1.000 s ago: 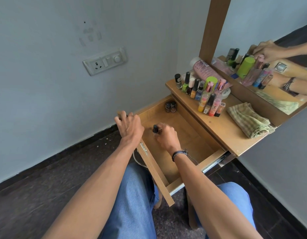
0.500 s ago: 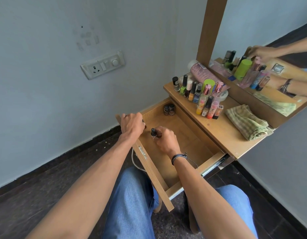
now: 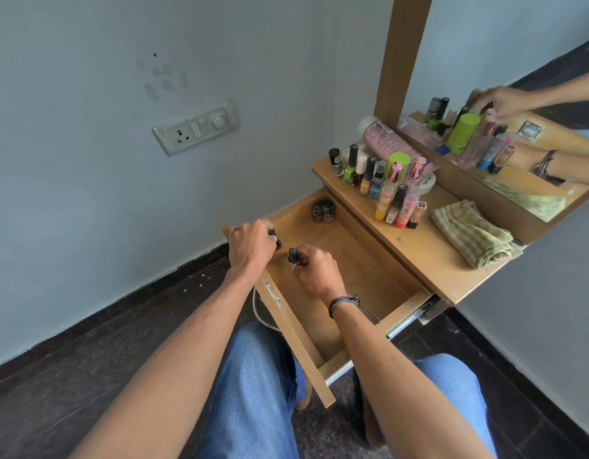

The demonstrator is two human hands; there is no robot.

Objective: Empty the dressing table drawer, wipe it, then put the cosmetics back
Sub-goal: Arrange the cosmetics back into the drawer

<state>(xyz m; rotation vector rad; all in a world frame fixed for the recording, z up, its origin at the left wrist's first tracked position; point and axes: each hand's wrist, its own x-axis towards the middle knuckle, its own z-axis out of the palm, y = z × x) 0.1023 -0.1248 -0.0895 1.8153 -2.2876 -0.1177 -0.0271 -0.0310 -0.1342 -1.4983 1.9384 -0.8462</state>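
Note:
The wooden drawer (image 3: pixel 362 286) stands pulled out over my lap. My left hand (image 3: pixel 250 243) is at its near-left corner, fingers curled round a small dark-capped nail polish bottle (image 3: pixel 275 238). My right hand (image 3: pixel 314 270) is inside the drawer and grips another black-capped nail polish bottle (image 3: pixel 293 256) upright on the drawer floor. Two small dark bottles (image 3: pixel 322 212) stand in the drawer's far-left corner. Several cosmetics bottles (image 3: pixel 379 180) stand crowded on the table top (image 3: pixel 428 246).
A folded green checked cloth (image 3: pixel 475 235) lies on the right of the table top. A mirror (image 3: pixel 504 127) with a wooden frame rises behind it. A wall socket panel (image 3: pixel 195 125) is on the left wall. The floor is dark.
My left hand has come off the drawer's front edge into the near-left corner, now with a dark-capped bottle in its fingers. My right hand stays on its bottle.

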